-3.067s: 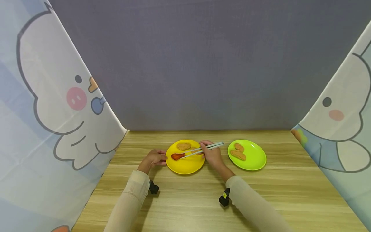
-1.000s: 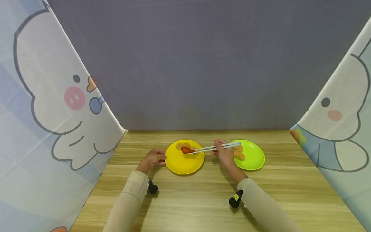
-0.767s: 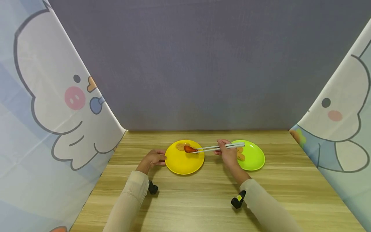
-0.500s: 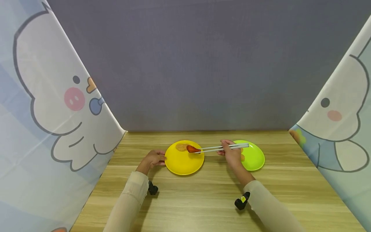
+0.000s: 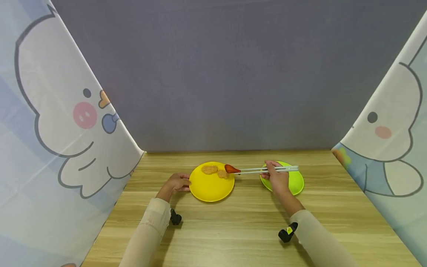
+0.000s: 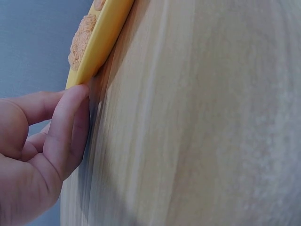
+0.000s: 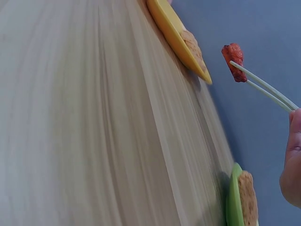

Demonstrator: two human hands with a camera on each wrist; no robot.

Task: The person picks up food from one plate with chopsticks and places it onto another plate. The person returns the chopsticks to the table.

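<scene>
My right hand (image 5: 278,180) grips a pair of pale chopsticks (image 5: 251,171) above the green plate (image 5: 296,182). Between the chopstick tips hangs a reddish-brown chicken drumstick (image 5: 231,169), raised over the right edge of the yellow plate (image 5: 210,191); the right wrist view shows the drumstick (image 7: 233,59) well off the table. Thumb and fingers of my left hand (image 5: 178,182) pinch the yellow plate's left rim, seen close up in the left wrist view. Two breaded pieces (image 5: 209,170) lie on that plate. My right hand hides the food on the green plate in the head view.
One breaded piece (image 7: 247,197) shows on the green plate in the right wrist view. Both plates stand on a wood-grain table (image 5: 220,230). A grey panel (image 5: 233,92) rises behind, with cartoon-printed cloths (image 5: 66,111) at both sides.
The chopsticks have picked the drumstick up off the yellow plate. My right hand has carried it rightward, now over the green plate itself. The left hand has stayed at the rim.
</scene>
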